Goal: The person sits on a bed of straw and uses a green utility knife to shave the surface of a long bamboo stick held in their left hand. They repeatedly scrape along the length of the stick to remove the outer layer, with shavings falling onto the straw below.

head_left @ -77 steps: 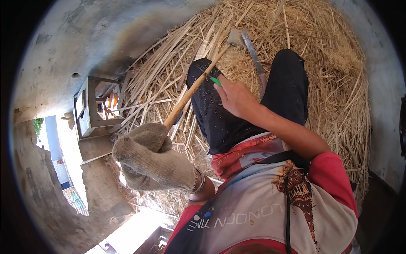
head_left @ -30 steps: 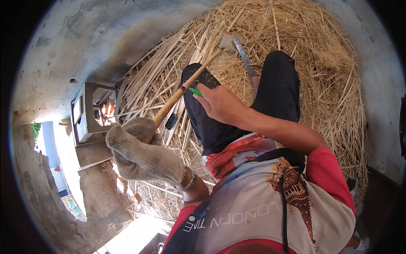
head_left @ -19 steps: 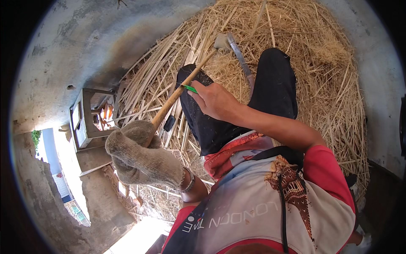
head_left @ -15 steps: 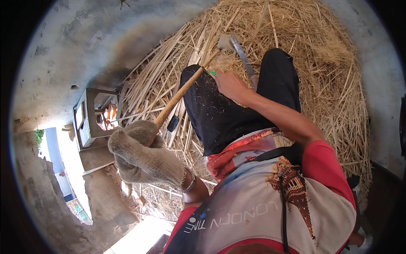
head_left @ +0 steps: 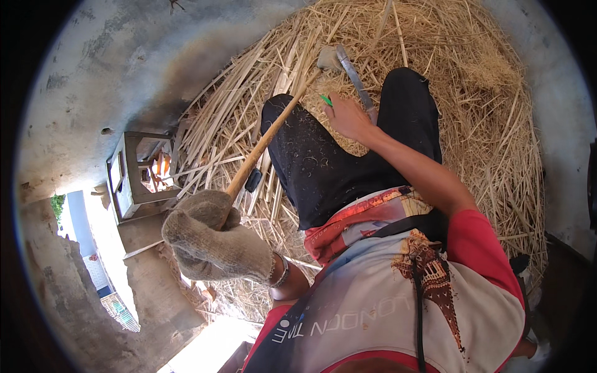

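Observation:
A thick grey-brown knit glove covers my left hand, closed round the lower end of a tan cane stick. The stick slants up and right across my left knee, its far end close to a pale lump that looks like stone. My bare right hand is bent over the gap between my thighs, right of the stick and apart from it. At its fingertips shows a small bright-green piece, its kind unclear. Just beyond that hand, a long metal blade stands between my knees; its lower end is partly hidden.
Split cane strips lie in a heap on the left. Fine shavings pile up ahead and right. A small dark oval object rests on the strips. A wooden frame stands by the grey wall, near a bright doorway.
My right hand has moved slightly up and right, away from the stick, carrying the green piece. The gloved left hand and the stick have shifted only slightly.

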Motion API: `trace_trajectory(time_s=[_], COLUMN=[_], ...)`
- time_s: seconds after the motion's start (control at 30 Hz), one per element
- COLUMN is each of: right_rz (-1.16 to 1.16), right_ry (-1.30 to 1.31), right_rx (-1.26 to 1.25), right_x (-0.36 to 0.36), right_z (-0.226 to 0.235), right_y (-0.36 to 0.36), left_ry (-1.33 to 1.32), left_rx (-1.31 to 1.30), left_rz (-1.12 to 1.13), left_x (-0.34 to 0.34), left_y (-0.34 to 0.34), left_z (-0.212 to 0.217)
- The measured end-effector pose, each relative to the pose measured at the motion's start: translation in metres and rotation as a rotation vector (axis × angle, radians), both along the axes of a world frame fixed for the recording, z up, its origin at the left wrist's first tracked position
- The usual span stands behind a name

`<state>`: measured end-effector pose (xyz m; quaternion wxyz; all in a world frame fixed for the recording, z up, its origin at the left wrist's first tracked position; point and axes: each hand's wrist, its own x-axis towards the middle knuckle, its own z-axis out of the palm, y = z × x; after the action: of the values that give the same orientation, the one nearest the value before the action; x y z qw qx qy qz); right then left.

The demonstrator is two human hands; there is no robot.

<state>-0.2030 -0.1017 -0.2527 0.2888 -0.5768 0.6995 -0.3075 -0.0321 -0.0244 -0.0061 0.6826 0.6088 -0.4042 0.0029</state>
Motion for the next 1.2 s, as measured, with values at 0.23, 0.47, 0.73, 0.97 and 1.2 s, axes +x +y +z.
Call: trace_trajectory(time_s=[0.23, 0.47, 0.73, 0.97, 1.2], right_rz=[0.173, 0.081, -0.204, 0.022, 0.014], right_ry=[-0.231, -0.171, 0.255, -0.047, 0.296], right_rx=[-0.37, -0.286, 0.206, -0.07, 0.1], right_x=[0.041, 0.061, -0.023, 0.001, 0.009], right_z=[0.07, 0.025, -0.099, 0.017, -0.061], right_y=[0.048, 0.027, -0.021, 0.012, -0.04], left_ry=[0.016, -0.024, -0.031, -0.023, 0.0], left_rx=[-0.009, 0.002, 0.017, -0.068, -0.064], left_rz=[-0.021, -0.06, -0.071, -0.118, -0.116], left_x=[-0.005, 0.007, 0.002, 0.001, -0.003], left_y=[-0.004, -0.004, -0.006, -0.006, -0.008], left_z=[-0.001, 0.001, 0.006, -0.002, 0.002])
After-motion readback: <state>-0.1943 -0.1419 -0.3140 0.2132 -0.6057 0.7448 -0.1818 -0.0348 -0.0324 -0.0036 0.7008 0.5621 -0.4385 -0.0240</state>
